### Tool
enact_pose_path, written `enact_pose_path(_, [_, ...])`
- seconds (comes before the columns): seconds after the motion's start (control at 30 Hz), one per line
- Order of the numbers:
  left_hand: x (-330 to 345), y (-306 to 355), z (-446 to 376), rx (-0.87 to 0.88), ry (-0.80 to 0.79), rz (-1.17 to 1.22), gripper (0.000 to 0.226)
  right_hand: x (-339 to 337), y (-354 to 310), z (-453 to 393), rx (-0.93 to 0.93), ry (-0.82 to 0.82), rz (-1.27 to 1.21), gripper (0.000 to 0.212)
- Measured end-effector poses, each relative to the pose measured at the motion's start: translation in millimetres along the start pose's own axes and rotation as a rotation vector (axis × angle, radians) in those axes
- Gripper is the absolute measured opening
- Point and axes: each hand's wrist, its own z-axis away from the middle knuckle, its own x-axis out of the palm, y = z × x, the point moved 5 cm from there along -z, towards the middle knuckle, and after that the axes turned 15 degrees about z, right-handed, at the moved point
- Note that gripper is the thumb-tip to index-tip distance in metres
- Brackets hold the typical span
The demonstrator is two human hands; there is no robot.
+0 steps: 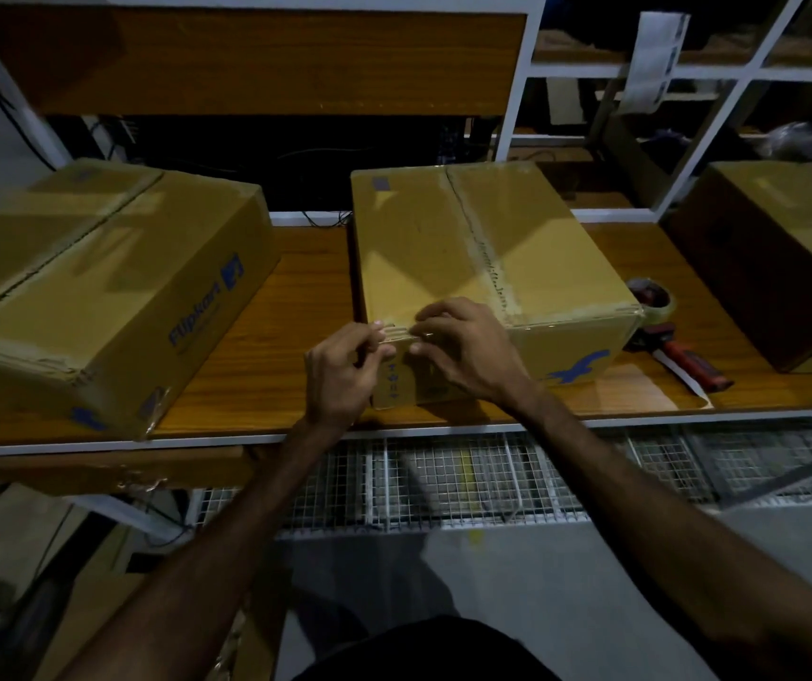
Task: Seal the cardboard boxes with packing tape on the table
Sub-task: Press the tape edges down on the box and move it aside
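2 hands (345, 371) (463, 344), both pinching tape strip (396, 335) on middle box's (448, 248) near edge.

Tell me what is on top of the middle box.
Clear tape runs along the centre seam of the middle box and along its near edge, where the left hand and right hand work it. A small label sits at its far-left corner. Its contents are hidden.

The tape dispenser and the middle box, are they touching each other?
Cannot tell. In the head view the tape dispenser lies on the table right beside the middle box, at its near right corner, but the dim, blurred picture shows neither contact nor gap plainly.
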Motion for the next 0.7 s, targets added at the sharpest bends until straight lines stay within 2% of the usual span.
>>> enact_pose_path(0.2, [1.9,-4.5,1.8,-0.109,0.102,0.128,0.024,3.7,7.4,-8.1,-0.012,0.006,-0.046,0.027])
enact_pose_path(0.37, [4.2,-4.1,4.2,-0.172,0.156,0.215,0.033,-14.7,73.2,18.2,0.16,-0.068,-0.198,0.032])
enact_pose_path(0.53, [6.0,-1.5,3.8,-0.222,0.19,0.266,0.048,-36.9,142.3,54.4,0.256,-0.026,-0.098,0.026])
enact_pose_path(0.7, [7.0,1.9,3.6,-0.259,0.207,0.289,0.048,-54.8,191.9,81.3,0.34,0.005,-0.073,0.02])
